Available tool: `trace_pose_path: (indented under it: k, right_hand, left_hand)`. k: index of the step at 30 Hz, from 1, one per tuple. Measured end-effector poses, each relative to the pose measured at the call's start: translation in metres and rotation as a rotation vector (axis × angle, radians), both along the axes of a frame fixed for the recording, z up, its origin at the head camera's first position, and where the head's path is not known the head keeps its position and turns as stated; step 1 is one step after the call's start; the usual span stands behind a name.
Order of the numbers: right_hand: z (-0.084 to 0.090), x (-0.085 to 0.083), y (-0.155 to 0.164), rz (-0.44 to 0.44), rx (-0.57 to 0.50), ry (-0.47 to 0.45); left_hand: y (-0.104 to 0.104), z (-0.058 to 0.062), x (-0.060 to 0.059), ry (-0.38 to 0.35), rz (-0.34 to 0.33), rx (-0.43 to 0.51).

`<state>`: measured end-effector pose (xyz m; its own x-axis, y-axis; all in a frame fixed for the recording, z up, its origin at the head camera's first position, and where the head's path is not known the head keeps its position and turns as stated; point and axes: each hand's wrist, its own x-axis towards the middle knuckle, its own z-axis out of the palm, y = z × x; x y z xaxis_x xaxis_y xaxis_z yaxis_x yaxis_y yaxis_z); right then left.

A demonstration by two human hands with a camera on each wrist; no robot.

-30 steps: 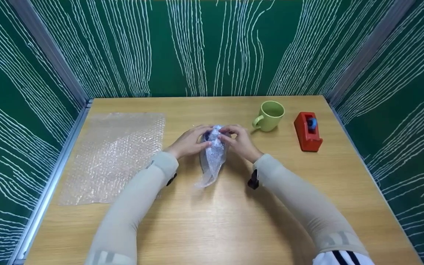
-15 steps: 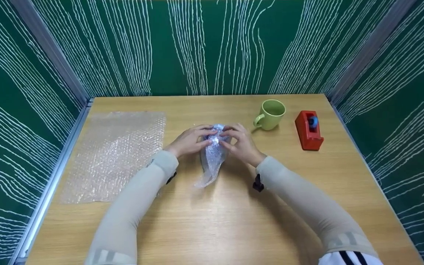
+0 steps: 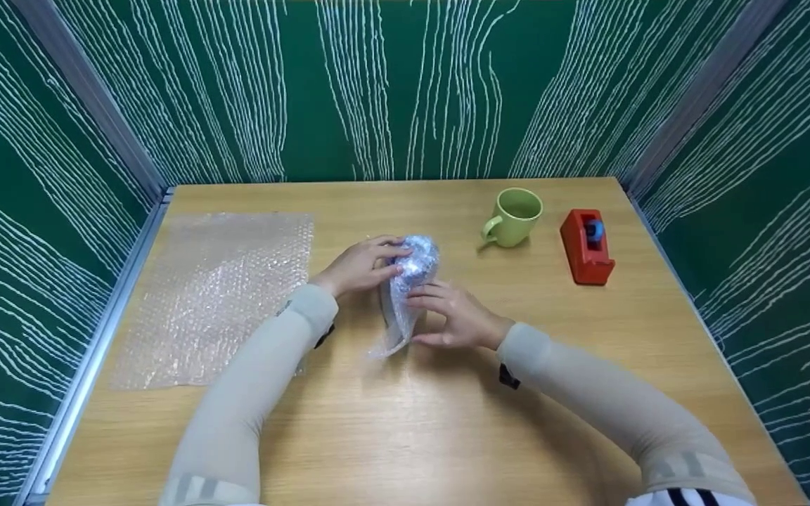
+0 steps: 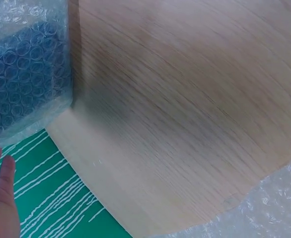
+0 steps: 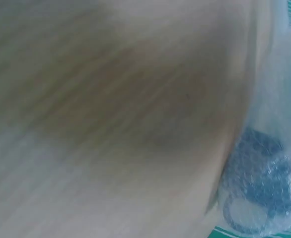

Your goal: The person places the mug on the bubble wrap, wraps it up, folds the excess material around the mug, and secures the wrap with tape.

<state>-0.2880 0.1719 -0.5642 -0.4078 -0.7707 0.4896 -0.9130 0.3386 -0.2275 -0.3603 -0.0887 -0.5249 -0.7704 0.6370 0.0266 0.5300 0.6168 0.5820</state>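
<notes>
Both hands on a bubble-wrapped bundle at mid-tabletop

Nearest you, your right hand [image 3: 455,318] pinches the loose tail of the clear bubble-wrap bundle with a dark blue object inside [image 3: 406,281], keeping it gathered, while your left hand [image 3: 358,266] curls its fingers around the bundle's rounded far end to steady it on the light wooden tabletop [image 3: 447,422]. A flat bubble-wrap sheet [image 3: 215,295] lies left; farther right stand a light green mug [image 3: 514,216] and a red tape dispenser [image 3: 586,244].

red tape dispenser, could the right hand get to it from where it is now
Probably yes. The red plastic tape dispenser stands apart from the green ceramic mug, with bare wooden table between it and the right hand, which first must release the bubble-wrapped bundle.
</notes>
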Motion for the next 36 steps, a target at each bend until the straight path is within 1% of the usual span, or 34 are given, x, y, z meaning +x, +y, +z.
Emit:
trace_pose_path:
  k: [4, 7, 9, 13, 15, 16, 18, 23, 26, 30, 33, 36]
  right_hand:
    - [-0.004, 0.007, -0.002, -0.037, 0.112, -0.008]
    - [-0.007, 0.012, -0.007, -0.078, 0.169, 0.006]
    - [-0.009, 0.014, -0.01, -0.108, 0.192, 0.045]
    - [-0.012, 0.017, -0.019, -0.166, 0.24, 0.179]
    - [-0.014, 0.018, -0.023, -0.184, 0.244, 0.232]
    - [-0.015, 0.019, -0.024, -0.189, 0.235, 0.246]
    - [-0.016, 0.02, -0.027, -0.189, 0.204, 0.244]
    - [-0.014, 0.021, -0.026, -0.17, 0.083, 0.164]
    - [-0.013, 0.021, -0.024, -0.161, 0.001, 0.121]
    - [-0.013, 0.02, -0.02, -0.151, -0.142, 0.049]
    - [-0.011, 0.02, -0.018, -0.166, -0.248, -0.056]
    - [-0.006, 0.019, -0.018, -0.219, -0.324, -0.189]
  left_hand:
    - [0.0, 0.0, 0.0, -0.001, 0.003, -0.006]
    - [0.0, 0.0, 0.0, 0.004, 0.004, -0.008]
    - [0.0, 0.0, 0.0, 0.008, 0.005, -0.007]
    - [0.0, -0.001, 0.0, 0.011, 0.009, -0.006]
    - [0.0, -0.001, 0.0, 0.009, 0.009, -0.002]
    - [0.0, 0.0, 0.001, 0.005, 0.009, 0.0]
    - [0.001, -0.001, 0.001, 0.001, 0.005, 0.004]
    - [0.001, -0.001, 0.0, -0.009, 0.002, 0.007]
    - [0.0, -0.001, 0.0, -0.021, 0.012, 0.008]
    - [0.001, -0.001, -0.001, -0.047, 0.027, 0.025]
    - [0.001, 0.0, -0.001, -0.065, 0.035, 0.049]
    - [0.002, 0.001, -0.001, -0.083, 0.045, 0.065]
